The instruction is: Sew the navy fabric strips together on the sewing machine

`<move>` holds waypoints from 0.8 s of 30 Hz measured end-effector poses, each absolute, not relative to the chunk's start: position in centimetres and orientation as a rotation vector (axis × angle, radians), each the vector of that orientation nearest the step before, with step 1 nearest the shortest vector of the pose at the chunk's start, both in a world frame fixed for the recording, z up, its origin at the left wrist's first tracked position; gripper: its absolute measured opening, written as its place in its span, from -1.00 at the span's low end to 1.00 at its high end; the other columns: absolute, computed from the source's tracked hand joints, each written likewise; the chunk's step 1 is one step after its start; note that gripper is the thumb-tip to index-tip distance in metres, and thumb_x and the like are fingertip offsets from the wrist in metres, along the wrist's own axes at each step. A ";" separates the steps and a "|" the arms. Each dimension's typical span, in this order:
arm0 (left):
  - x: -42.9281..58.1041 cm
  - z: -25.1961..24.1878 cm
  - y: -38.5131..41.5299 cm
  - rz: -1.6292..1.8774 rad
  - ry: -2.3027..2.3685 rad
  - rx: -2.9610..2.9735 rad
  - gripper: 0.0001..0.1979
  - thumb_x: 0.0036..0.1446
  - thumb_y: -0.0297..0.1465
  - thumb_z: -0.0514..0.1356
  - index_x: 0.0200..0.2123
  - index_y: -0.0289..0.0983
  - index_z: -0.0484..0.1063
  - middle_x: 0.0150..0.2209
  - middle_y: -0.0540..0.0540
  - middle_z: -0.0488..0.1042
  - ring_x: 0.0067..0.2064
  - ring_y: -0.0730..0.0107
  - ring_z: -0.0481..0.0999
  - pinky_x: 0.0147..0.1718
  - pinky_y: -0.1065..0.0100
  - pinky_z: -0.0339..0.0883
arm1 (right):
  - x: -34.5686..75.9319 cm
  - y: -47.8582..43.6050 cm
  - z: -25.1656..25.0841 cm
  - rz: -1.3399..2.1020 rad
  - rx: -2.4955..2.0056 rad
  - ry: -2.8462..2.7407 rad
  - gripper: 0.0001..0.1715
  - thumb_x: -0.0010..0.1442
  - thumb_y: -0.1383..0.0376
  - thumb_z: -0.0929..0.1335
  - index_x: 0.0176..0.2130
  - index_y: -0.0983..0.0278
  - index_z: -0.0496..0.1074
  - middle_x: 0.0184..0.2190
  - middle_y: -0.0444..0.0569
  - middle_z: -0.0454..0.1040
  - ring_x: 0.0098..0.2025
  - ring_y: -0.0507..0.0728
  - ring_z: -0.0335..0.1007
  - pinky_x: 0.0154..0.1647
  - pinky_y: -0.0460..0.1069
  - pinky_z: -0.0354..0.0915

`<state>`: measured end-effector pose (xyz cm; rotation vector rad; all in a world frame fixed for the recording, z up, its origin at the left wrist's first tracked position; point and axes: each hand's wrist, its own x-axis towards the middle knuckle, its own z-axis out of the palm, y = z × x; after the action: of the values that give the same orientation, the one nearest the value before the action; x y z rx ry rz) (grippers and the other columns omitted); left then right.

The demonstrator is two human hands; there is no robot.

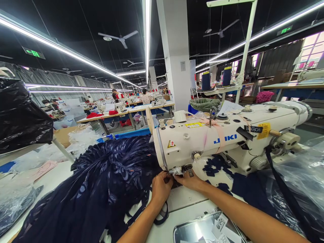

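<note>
Where your left hand (161,185) and right hand (188,180) come near each other, just below and right of the frame's centre, your left thumb and fingers are bent and narrowly spaced, while your right fingers reach in under the head of the sewing machine (182,148). Your fingertips are partly hidden there, so what they grip cannot be told.

Beside your left hand, the navy garments (101,172) lie in a big gathered heap, spreading from the centre to the lower left. A thin navy strap (162,222) curves beside your left wrist.

To the right of your right hand, small navy pieces (211,168) lie scattered by the machine, with navy cloth (249,187) farther right and clear plastic (298,175) at the right edge. Between your forearms, at the bottom of the frame, you have a shiny tray (188,227) with paper tags (220,223) on it.

Beyond the machine, two navy thread cones (206,81) stand upright, right of the pale pillar (174,50). A black plastic bag (22,114) fills the left edge, and a co-worker (145,97) is far behind, near the centre.
</note>
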<state>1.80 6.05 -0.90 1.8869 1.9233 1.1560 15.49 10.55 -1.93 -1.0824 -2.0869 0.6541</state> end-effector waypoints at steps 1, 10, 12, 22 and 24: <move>1.8 -0.9 6.1 1.157 1.923 1.889 -0.84 -0.10 -0.54 0.09 -0.63 -0.28 0.40 -0.62 0.05 0.37 -0.52 0.43 0.36 -0.51 0.45 0.13 | 15.4 10.6 -2.2 0.645 -1.084 -2.093 -0.80 0.03 0.27 0.28 -0.28 0.23 0.39 -0.31 0.02 0.42 -0.19 0.18 0.34 -0.17 0.02 0.29; 1.5 -1.0 5.8 1.164 1.873 1.961 -0.85 -0.09 -0.56 0.09 -0.51 -0.28 0.45 -0.49 -0.01 0.47 -0.43 0.38 0.43 -0.43 0.41 0.23 | 15.0 10.8 -2.2 0.495 -1.026 -2.192 -0.81 0.02 0.39 0.26 -0.33 0.23 0.42 -0.30 0.03 0.45 -0.10 0.23 0.27 -0.03 0.12 0.15; 1.4 -0.9 5.5 1.158 1.858 2.005 -0.83 -0.09 -0.57 0.09 -0.47 -0.28 0.46 -0.45 -0.03 0.49 -0.39 0.36 0.44 -0.40 0.39 0.25 | 15.3 10.7 -1.6 0.441 -1.003 -2.228 -0.78 -0.02 0.45 0.25 -0.35 0.26 0.42 -0.26 0.04 0.45 -0.09 0.25 0.26 -0.01 0.14 0.11; 2.2 -0.1 3.8 0.859 1.835 2.364 -0.83 -0.08 -0.54 0.15 -0.55 -0.18 0.49 -0.45 -0.07 0.45 -0.27 0.21 0.35 -0.27 0.22 0.08 | 17.2 10.0 0.9 0.741 -0.826 -2.598 -0.77 -0.12 0.49 0.25 -0.52 0.20 0.42 -0.53 -0.22 0.46 -0.47 0.03 0.34 -0.45 -0.14 0.24; 2.0 -0.1 4.1 0.866 1.879 2.253 -0.81 -0.09 -0.55 0.13 -0.59 -0.19 0.47 -0.46 -0.05 0.44 -0.28 0.24 0.35 -0.27 0.23 0.05 | 17.1 9.9 1.0 0.713 -0.849 -2.564 -0.74 -0.08 0.49 0.23 -0.47 0.21 0.43 -0.48 -0.20 0.48 -0.41 0.04 0.36 -0.39 -0.13 0.26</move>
<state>1.99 4.06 -0.13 2.2529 1.8786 0.8664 17.12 9.90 0.95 -0.8489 -2.5639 0.7126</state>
